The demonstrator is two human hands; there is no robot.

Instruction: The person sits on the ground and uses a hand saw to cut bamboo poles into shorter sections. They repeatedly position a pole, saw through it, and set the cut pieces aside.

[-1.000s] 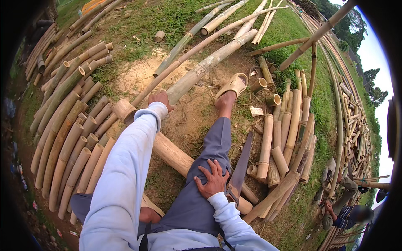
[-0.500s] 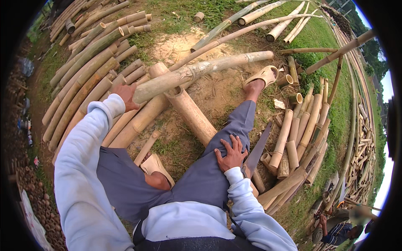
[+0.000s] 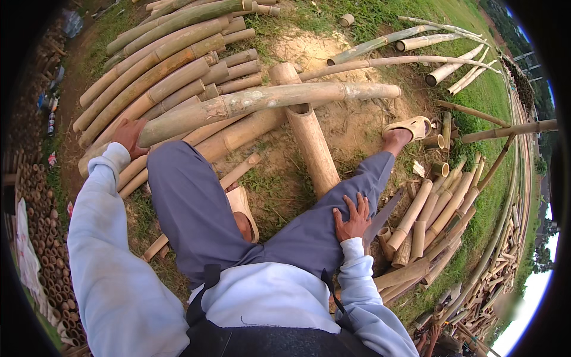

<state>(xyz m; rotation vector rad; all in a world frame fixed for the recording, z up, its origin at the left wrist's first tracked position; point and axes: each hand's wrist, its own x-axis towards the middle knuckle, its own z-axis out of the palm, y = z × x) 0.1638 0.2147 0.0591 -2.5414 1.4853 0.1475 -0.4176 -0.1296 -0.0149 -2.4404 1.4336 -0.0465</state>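
Head view: the left hand [image 3: 129, 135] wraps the left end of a thick bamboo pole [image 3: 262, 99], which seems best held steady across the bamboo support [image 3: 313, 152], while the right hand [image 3: 353, 219] lies spread and empty on the thigh [image 3: 315, 223].

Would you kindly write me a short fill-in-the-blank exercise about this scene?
1. The left hand holds one ____ of the bamboo pole.
2. The right hand rests on the ____ (left or right) trouser leg.
3. The pale sandals are worn on the person's ____.

Missing words: end; right; feet.
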